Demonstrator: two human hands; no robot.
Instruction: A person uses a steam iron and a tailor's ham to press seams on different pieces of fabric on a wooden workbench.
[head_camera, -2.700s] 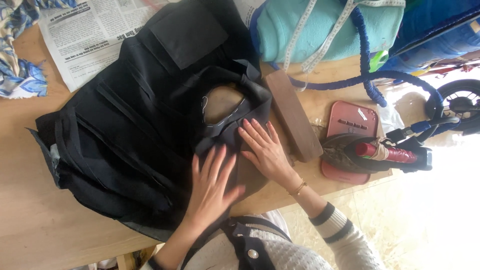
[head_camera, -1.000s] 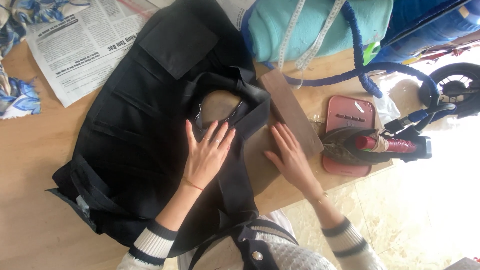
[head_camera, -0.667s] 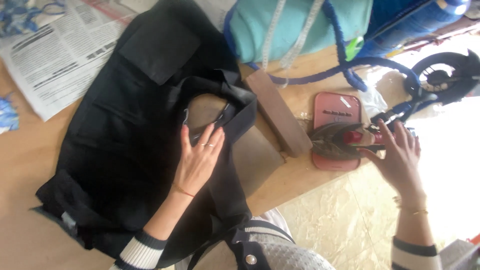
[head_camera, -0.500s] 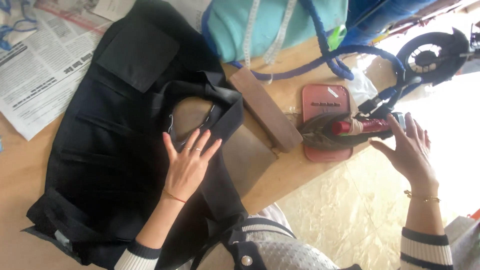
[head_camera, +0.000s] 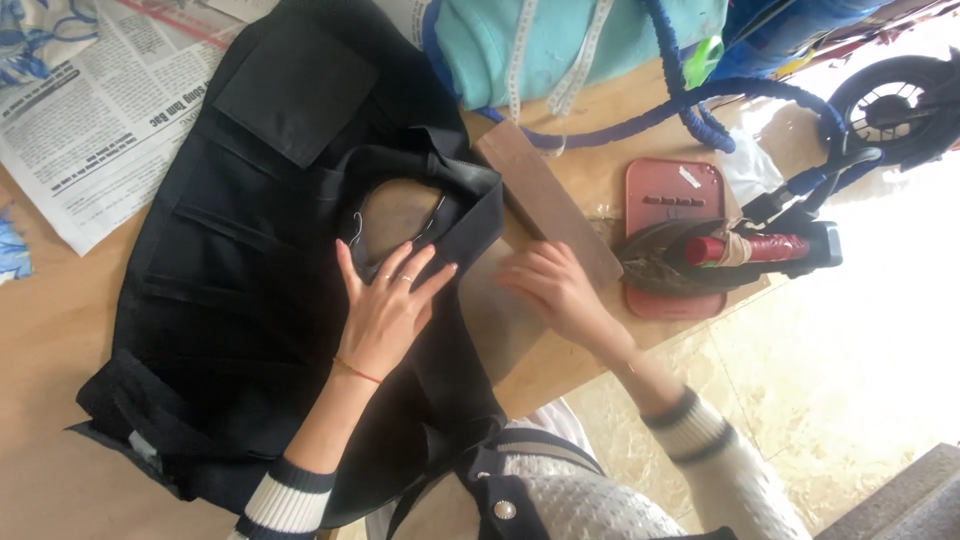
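A black garment (head_camera: 240, 260) lies spread over a wooden table (head_camera: 50, 350), its neckline open around a padded brown form (head_camera: 395, 215). My left hand (head_camera: 385, 305) rests flat on the dark fabric just below that opening, fingers apart. My right hand (head_camera: 555, 290) hovers blurred over the table's near edge, fingers loosely spread, beside a long brown wooden block (head_camera: 545, 195) and left of an old iron (head_camera: 700, 260) with a red handle. It holds nothing.
The iron sits on a reddish metal rest (head_camera: 670, 195) near the table's right edge. Newspaper (head_camera: 90, 120) lies at the far left. A teal cloth bundle (head_camera: 560, 40) with a measuring tape and a blue cord (head_camera: 700, 110) are behind. A small wheel (head_camera: 895, 100) stands on the floor.
My right hand reached out to the iron at the right, then drew back left to the table edge beside the wooden block. My left hand stayed pressed on the garment.
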